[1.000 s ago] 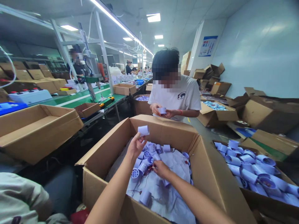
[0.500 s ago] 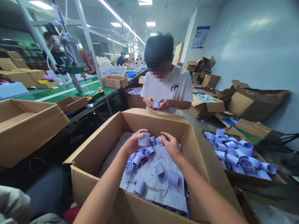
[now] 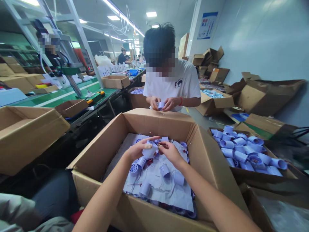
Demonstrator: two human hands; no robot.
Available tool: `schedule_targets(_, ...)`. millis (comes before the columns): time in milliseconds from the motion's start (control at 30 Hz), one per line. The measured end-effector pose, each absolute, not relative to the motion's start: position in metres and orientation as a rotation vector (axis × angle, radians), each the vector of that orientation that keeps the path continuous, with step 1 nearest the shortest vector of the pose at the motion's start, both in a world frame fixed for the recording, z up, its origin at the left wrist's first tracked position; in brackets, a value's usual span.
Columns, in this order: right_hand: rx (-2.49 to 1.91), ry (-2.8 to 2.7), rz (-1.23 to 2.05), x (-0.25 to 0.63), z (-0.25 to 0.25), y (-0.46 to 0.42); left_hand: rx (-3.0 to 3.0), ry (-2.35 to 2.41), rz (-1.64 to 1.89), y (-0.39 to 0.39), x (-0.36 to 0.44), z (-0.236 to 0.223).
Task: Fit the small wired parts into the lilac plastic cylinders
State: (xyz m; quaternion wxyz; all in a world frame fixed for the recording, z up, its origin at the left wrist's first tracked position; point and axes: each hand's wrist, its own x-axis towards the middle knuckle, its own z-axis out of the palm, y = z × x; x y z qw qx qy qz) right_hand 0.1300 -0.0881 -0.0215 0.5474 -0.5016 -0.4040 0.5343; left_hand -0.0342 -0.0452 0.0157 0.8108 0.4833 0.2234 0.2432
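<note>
My left hand (image 3: pixel 137 150) is closed round a pale lilac plastic cylinder (image 3: pixel 150 150), held tilted over the open cardboard box (image 3: pixel 113 135) in front of me. My right hand (image 3: pixel 172 151) sits right beside it, fingers pinched at the cylinder's open end; what they pinch is too small to make out. Below the hands, several more lilac cylinders and small fan parts with thin wires (image 3: pixel 154 175) lie on a pale sheet in the box.
A person in a white shirt (image 3: pixel 178 85) stands behind the box, handling a similar cylinder. A second box of cylinders (image 3: pixel 243 146) is at my right. An empty carton (image 3: pixel 26 129) and a green conveyor bench (image 3: pixel 65 96) run along the left. Cartons pile by the right wall.
My left hand lowered the cylinder from above the box rim down over the parts. My right hand rose from the pile and came up to the cylinder's end. The view tipped downward.
</note>
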Motion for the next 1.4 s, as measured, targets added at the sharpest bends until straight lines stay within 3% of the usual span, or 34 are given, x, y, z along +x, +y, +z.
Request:
schedule_targets(767,-1.014,-0.743,1.245,0.139,-0.01,-0.088,1.014,0.532,0.614,-0.042,-0.03,0.012)
schedule_targets(1400,-1.161,-0.867,1.05,0.146,-0.007,-0.091,0.936,0.556,0.718,-0.045,-0.028,0.018)
